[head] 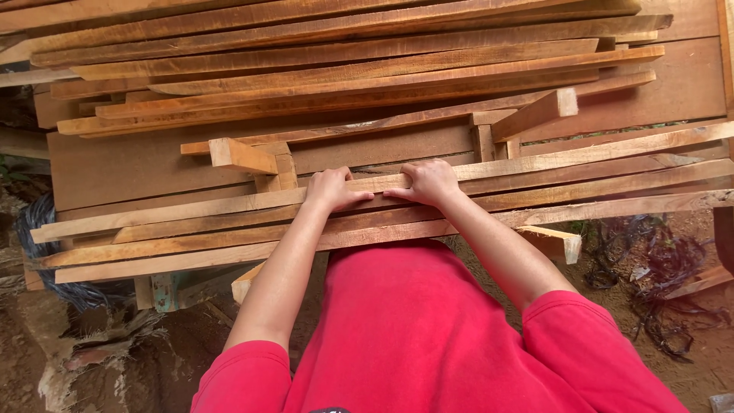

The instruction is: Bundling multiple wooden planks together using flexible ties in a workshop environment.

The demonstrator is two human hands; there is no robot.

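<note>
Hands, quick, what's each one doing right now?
Left hand: closed over the long wooden strip, fingers curled on its top edge.
Right hand: closed on the same strip, fingers curled over it.

Both arms outstretched, left hand [330, 190] and right hand [429, 182] side by side, palms down, fingers curled.

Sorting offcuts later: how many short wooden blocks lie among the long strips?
3 clearly: block left of the hands, block upper right, block below right forearm. Others may be hidden.
</note>
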